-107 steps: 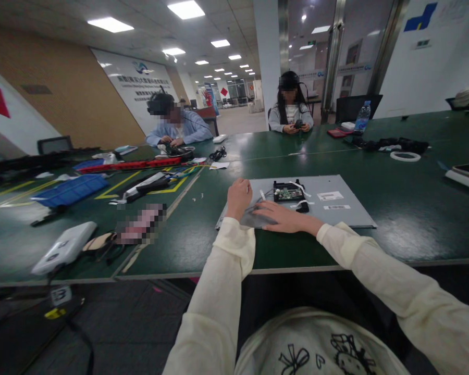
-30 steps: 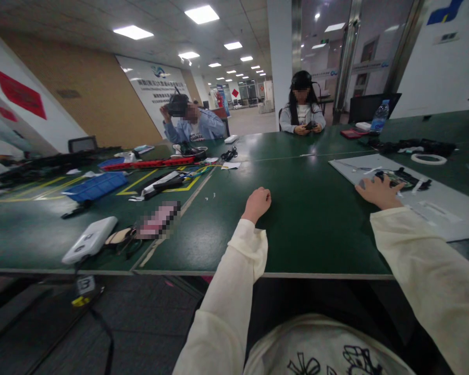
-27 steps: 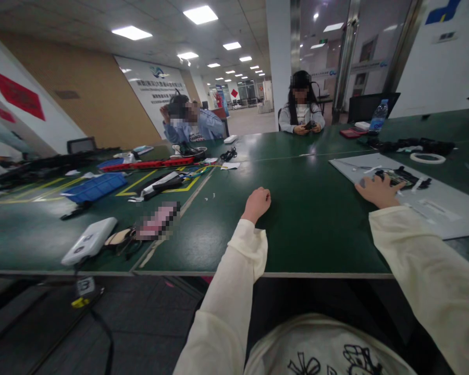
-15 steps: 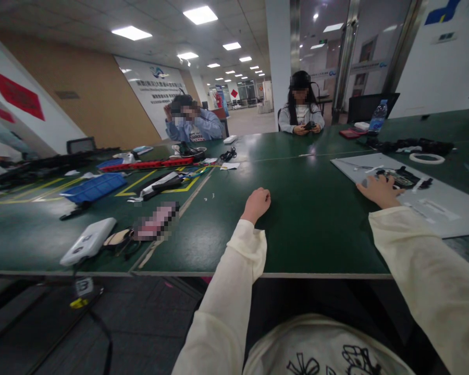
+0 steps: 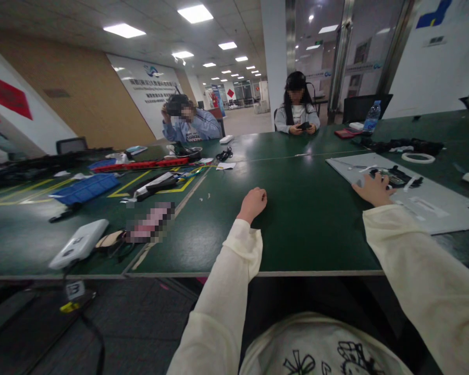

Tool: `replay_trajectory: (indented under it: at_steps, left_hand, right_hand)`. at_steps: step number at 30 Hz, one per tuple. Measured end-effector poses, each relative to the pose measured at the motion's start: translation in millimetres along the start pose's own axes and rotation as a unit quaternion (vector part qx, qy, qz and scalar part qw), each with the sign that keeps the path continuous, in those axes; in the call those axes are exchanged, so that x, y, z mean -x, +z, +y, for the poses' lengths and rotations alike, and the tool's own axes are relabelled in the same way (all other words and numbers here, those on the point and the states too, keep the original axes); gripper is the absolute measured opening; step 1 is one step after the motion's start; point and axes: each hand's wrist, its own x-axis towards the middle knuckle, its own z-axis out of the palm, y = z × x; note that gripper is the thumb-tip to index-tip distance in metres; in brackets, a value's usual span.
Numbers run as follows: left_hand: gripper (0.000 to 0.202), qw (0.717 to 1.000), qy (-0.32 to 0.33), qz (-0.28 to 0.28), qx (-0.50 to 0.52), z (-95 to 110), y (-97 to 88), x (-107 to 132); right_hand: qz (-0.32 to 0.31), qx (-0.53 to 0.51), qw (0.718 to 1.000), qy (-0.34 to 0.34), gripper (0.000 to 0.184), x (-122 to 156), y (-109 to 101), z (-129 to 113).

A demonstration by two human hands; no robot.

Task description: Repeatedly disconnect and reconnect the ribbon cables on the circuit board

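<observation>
My left hand (image 5: 253,204) rests on the green tabletop, its fingers curled into a loose fist; nothing shows in it. To the right, my right hand (image 5: 374,190) lies with spread fingers over the left part of a flat grey board (image 5: 457,211). Just beyond its fingertips is a dark device with exposed parts (image 5: 399,176), partly hidden by the hand. Whether the fingers touch this device I cannot tell. White strips (image 5: 428,207) lie on the board near it.
A white box-like device (image 5: 79,244), a pink phone-like object (image 5: 150,222) and a blue tray (image 5: 86,189) are on the left. A tape roll (image 5: 418,158) and a water bottle (image 5: 372,117) stand right. Two people (image 5: 191,121) (image 5: 296,107) sit across the green table (image 5: 297,250).
The view has turned slightly right, so the scene sits a little further left. Both hands stay at about the same places on the table and board.
</observation>
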Motion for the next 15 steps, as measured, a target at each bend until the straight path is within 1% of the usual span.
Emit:
replay_trajectory:
  at_steps: [7,10,11,13,14,15]
  left_hand:
    - [0.018,1.000,0.002,0.003,-0.005,-1,-0.3,0]
    - [0.017,1.000,0.002,-0.001,-0.003,-1,-0.6,0]
    - [0.017,1.000,0.002,-0.003,-0.002,-1,-0.5,0]
    - [0.017,1.000,0.005,-0.004,0.000,-1,0.0,0]
    - [0.017,1.000,0.006,-0.004,0.000,-1,0.3,0]
    - [0.017,1.000,0.006,-0.003,0.001,-2,0.7,0]
  right_hand:
    - [-0.004,-0.010,1.000,0.012,0.071,-4,6,-10]
    - [-0.013,-0.038,0.999,0.022,0.070,-8,5,-9]
    - [-0.007,-0.054,0.998,0.033,0.069,-9,3,-7]
    - [0.026,-0.091,0.993,0.069,0.061,-14,-3,-2]
    - [0.044,-0.097,0.992,0.072,0.058,-17,-6,2]
    - [0.060,-0.093,0.992,0.060,0.056,-20,-9,6]
